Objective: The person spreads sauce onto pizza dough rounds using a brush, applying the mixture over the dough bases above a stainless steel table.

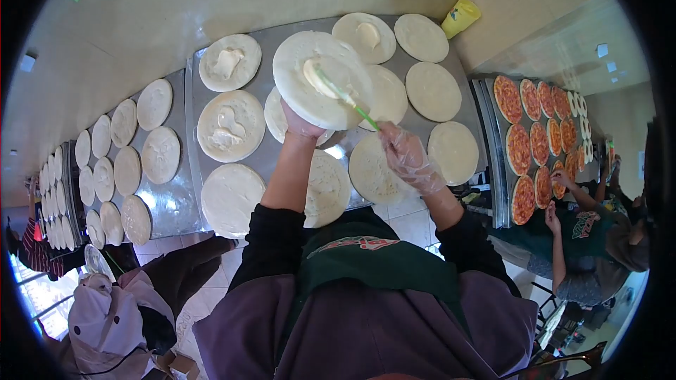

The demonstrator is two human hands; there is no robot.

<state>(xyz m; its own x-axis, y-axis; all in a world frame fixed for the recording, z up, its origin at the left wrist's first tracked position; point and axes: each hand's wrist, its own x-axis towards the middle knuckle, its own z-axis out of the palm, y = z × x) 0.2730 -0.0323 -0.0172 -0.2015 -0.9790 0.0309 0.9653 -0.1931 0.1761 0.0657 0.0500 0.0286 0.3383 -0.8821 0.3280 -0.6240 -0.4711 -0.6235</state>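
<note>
My left hand (301, 124) is bent up beneath a round pizza base (290, 63) and holds it tilted above the metal table (271, 36). The base hides most of those fingers. In a clear plastic glove, my right hand (412, 158) grips the green handle of a spatula (362, 111). The spatula's pale end lies in a dollop of creamy white sauce (312, 74) on the base. Around my hands, several pale bases lie flat on the table. A base at the left (229, 123) and another at the back (364, 36) carry similar dollops.
A yellow cup (461, 17) stands at the table's back right corner. More plain bases (160, 155) lie on the left table. Red-sauced pizzas (522, 200) cover the right table, where a co-worker's hands (553, 214) reach in. Another person (116, 317) is at lower left.
</note>
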